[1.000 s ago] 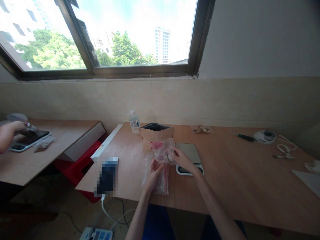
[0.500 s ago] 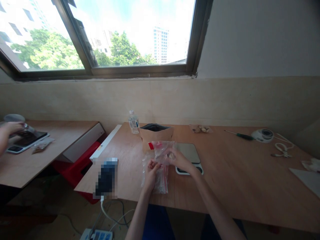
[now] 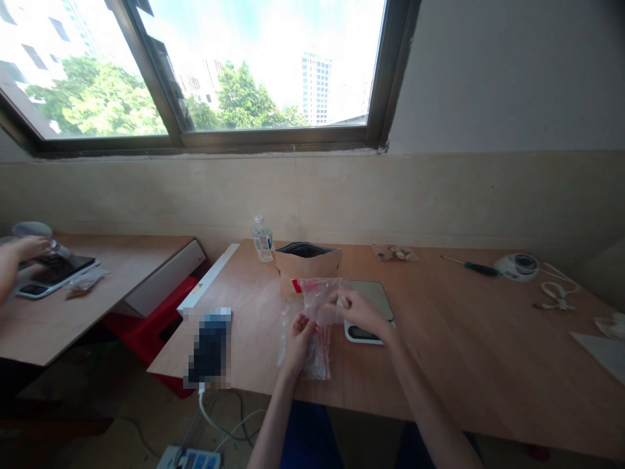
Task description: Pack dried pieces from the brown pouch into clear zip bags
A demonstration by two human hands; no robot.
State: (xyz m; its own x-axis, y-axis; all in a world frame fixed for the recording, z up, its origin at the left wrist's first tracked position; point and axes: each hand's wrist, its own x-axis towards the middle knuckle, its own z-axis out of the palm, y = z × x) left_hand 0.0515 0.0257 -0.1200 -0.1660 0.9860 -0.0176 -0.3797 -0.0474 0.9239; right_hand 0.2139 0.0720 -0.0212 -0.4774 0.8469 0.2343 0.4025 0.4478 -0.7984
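Note:
A clear zip-lock bag (image 3: pixel 316 298) is held up between my hands above the table. My left hand (image 3: pixel 299 335) pinches its lower edge, fingers closed. The closed fingers of my right hand (image 3: pixel 359 311) grip its right side; the fingertips are partly hidden. More clear zip-lock bags with red strips (image 3: pixel 319 366) lie flat beneath my left hand. Behind the held bag stands an open brown paper pouch (image 3: pixel 308 264) with a dark lining. A kitchen scale (image 3: pixel 375 294) sits under and behind my right hand, its plate bare.
A water bottle (image 3: pixel 262 242), a bag of light brown pieces (image 3: pixel 394 253), a screwdriver (image 3: pixel 481 268) and a white dome camera (image 3: pixel 516 267) lie along the back. A blurred-out phone-like object (image 3: pixel 209 348) is at left. Another person's hand (image 3: pixel 30 249) works over a scale on the neighbouring table.
My right hand has shifted slightly right, and its fingers show more at the bag's side. My left hand keeps its pinch. The whole view has moved slightly.

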